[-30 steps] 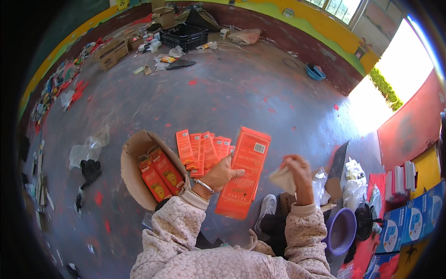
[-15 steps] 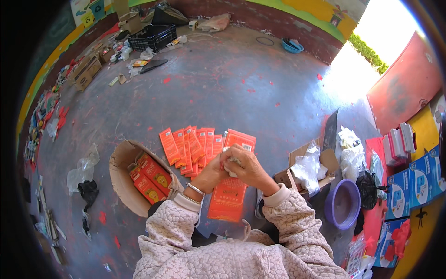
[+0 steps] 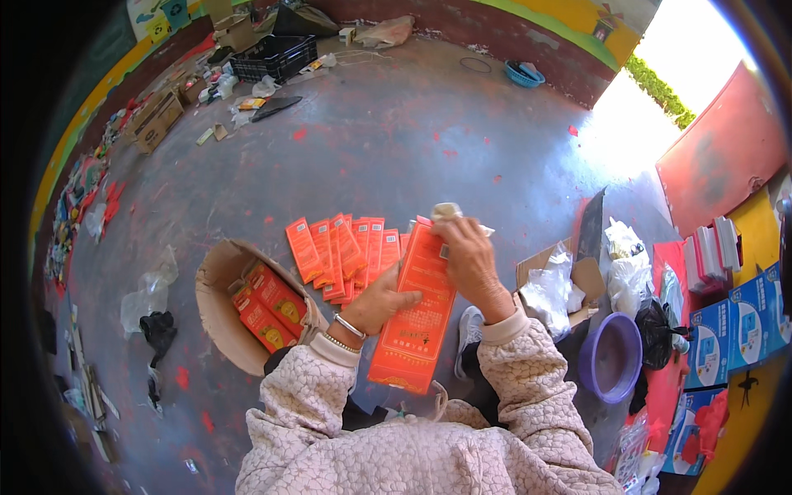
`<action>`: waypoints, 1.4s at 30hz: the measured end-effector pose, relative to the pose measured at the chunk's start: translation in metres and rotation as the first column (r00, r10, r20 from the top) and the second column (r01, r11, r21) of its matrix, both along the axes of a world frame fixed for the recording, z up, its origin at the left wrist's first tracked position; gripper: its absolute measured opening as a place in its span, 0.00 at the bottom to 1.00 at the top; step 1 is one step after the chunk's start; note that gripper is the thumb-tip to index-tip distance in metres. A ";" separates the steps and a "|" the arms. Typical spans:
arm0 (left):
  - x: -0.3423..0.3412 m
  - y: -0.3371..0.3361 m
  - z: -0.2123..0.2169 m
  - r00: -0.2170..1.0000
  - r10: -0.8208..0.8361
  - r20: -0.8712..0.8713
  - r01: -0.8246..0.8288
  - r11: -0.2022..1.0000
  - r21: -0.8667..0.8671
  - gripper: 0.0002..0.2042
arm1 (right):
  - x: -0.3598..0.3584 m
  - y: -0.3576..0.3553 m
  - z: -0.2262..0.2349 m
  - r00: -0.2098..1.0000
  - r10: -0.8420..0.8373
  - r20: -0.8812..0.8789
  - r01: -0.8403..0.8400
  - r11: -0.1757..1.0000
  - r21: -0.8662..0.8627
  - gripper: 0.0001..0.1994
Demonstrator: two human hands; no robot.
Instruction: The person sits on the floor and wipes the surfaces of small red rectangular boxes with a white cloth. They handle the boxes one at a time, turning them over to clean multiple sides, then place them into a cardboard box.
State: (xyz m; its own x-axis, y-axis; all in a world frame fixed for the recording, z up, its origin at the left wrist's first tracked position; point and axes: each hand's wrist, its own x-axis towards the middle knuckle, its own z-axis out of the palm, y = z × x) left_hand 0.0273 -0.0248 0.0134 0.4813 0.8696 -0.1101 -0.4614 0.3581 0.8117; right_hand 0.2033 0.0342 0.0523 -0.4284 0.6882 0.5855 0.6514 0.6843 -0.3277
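Note:
A long, flat orange-red box (image 3: 415, 334) stands in front of me, tilted, its far end raised toward my right hand. My left hand (image 3: 375, 302) is closed on its left side, the thumb lying across the front face. My right hand (image 3: 473, 262) is at the far right edge of the box with a crumpled whitish cloth (image 3: 446, 211), which sticks out past the fingers at the box's top corner. Beyond my left hand, several slim orange-red boxes (image 3: 351, 247) lie fanned out on the floor. Left of my left wrist, an open cardboard carton (image 3: 216, 322) holds red boxes (image 3: 268, 307) with a yellow picture.
To the right are a small carton with clear plastic (image 3: 548, 285), a purple basin (image 3: 610, 359), a black bag (image 3: 654, 334) and blue printed boxes (image 3: 740, 322). A black crate (image 3: 275, 59) and litter line the far left wall. A blue basket (image 3: 523, 76) sits by the far wall.
My hands were together over the flat box, around the whitish cloth. Now they are apart: the left grips the box, which has been lifted, and the right has taken the cloth to its far edge.

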 end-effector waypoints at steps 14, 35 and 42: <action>-0.025 0.004 -0.005 0.977 0.171 0.128 -0.144 0.971 -0.193 0.16 | 0.020 -0.024 0.011 0.768 -0.025 -0.640 -0.520 0.558 -0.647 0.15; -0.041 0.025 0.000 0.780 0.617 0.100 -0.598 0.783 -0.168 0.14 | 0.041 -0.012 0.014 0.503 -0.353 -0.789 -0.369 0.737 -0.566 0.14; -0.038 0.028 0.000 0.662 0.740 0.119 -0.719 0.672 -0.176 0.15 | -0.020 -0.070 0.020 0.944 0.171 -0.283 -0.294 0.823 -0.486 0.12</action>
